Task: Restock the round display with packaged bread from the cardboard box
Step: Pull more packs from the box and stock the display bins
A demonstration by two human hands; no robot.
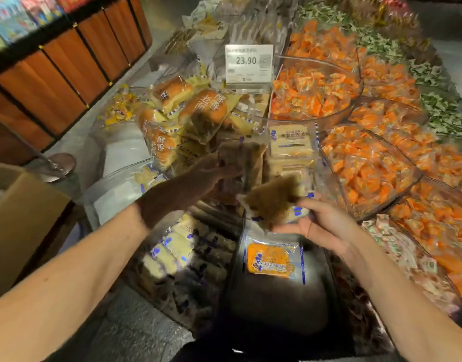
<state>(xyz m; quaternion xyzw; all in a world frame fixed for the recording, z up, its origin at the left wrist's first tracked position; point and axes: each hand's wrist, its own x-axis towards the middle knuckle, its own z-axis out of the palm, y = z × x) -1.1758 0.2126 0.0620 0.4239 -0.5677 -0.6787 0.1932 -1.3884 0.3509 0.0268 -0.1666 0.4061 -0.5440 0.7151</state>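
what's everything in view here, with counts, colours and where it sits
price sign: one, white, top centre
round loaf packs: several, golden brown, left of sign
pale bread packs: a stack, cream, below sign
orange packets: many, orange, clear bins at right
orange-labelled pack: one, orange, dark near compartment
cardboard box: one, brown, left edge
upper brown pack: one, brown, centre
lower brown pack: one, brown, centre
left hand: one, gripping upper brown pack
right hand: one, holding lower brown pack

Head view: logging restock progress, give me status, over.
Left hand grip on blurred bread packet. Right hand grip on brown bread packet. Cardboard box at left, nothing seen blocking.
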